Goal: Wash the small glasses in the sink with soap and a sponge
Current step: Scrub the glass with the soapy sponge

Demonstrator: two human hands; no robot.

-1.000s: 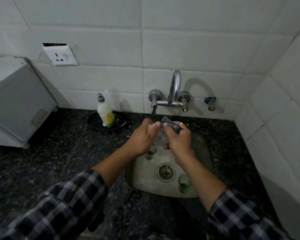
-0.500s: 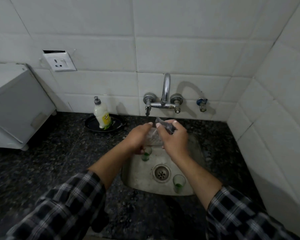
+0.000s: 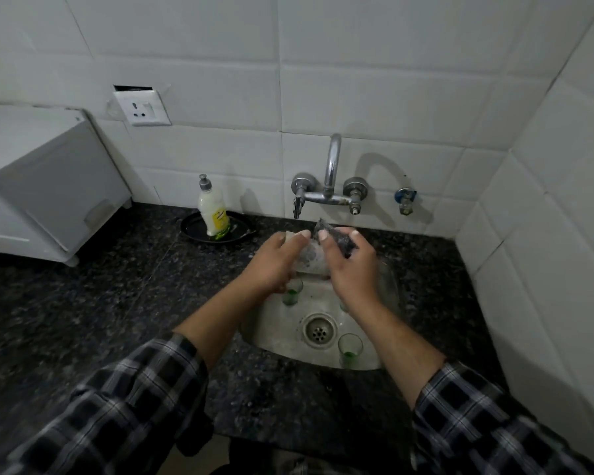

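- Still over the sink [image 3: 388,293], we have our left hand [image 3: 271,262] curled around a small glass [image 3: 311,258], fingers wrapped on its far side and thumb on the near side.
- Our right hand [image 3: 352,265] is closed on the dark sponge [image 3: 335,236], pinched between thumb and fingertips [image 3: 322,236]; one corner sticks up past them, just below the tap [image 3: 326,197].
- Compared with a second ago, little has changed: the sponge has only turned slightly against the glass, so we judge the scrubbing of this glass is ongoing, not finished.
- Below our left fingers stands another glass [image 3: 292,293] with a green base; a third [image 3: 349,349] stands near our right wrist, beside the drain [image 3: 319,332]. Both look unwashed to us.
- Well left of our left fingers, the soap bottle [image 3: 213,214] stands in a black dish [image 3: 192,231].
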